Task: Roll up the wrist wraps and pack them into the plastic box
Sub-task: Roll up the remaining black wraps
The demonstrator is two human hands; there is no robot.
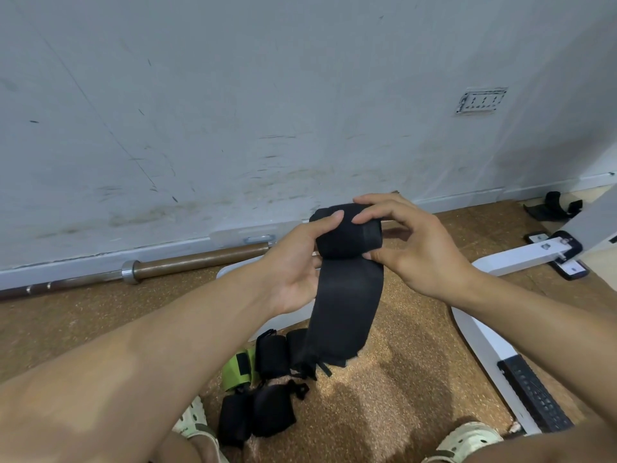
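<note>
Forearms fill foreground. Left hand (293,269) grips half-rolled black wrist wrap (347,262) mid-air above floor, right hand (410,242) pinches roll from other side, loose tail hanging down. Rolled black wraps (267,389) plus green wrap (238,369) sit below on floor (384,412).

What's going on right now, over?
Both hands, left and right, grip black wrap, half rolled, tail hanging. Rolled wraps on floor. Nothing blocking.

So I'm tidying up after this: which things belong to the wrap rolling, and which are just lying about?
Job:
black wrist wrap, half rolled, held by left hand and right hand
rolled black wraps
green wrap

Lying about:
barbell
white bench frame
wall socket
</note>
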